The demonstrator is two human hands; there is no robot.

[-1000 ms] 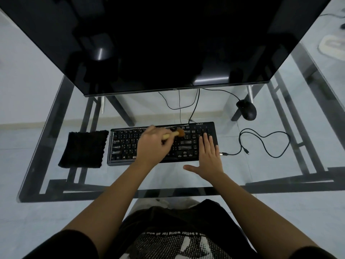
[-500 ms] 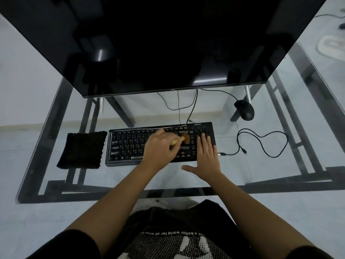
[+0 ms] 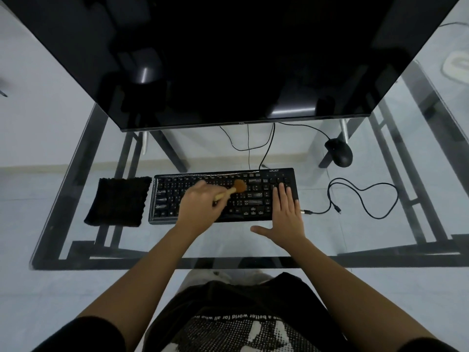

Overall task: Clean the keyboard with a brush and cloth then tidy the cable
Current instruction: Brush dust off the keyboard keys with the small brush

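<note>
A black keyboard (image 3: 167, 199) lies on the glass desk (image 3: 228, 242) in front of me. My left hand (image 3: 200, 207) is closed around a small wooden brush (image 3: 237, 187) whose brown bristles rest on the upper middle keys. My right hand (image 3: 286, 214) lies flat with fingers spread on the keyboard's right end. A folded black cloth (image 3: 119, 200) sits just left of the keyboard. A loose black cable (image 3: 363, 201) loops on the glass to the right, its plug near my right hand.
A large dark monitor (image 3: 228, 59) hangs over the back of the desk. A black mouse (image 3: 340, 152) sits at the back right, with thin wires (image 3: 250, 146) dropping behind the keyboard. The desk's front edge (image 3: 177, 262) is close to my body.
The brush head shifted a little along the upper middle keys between frames. My right hand stayed flat on the keyboard's right end.
</note>
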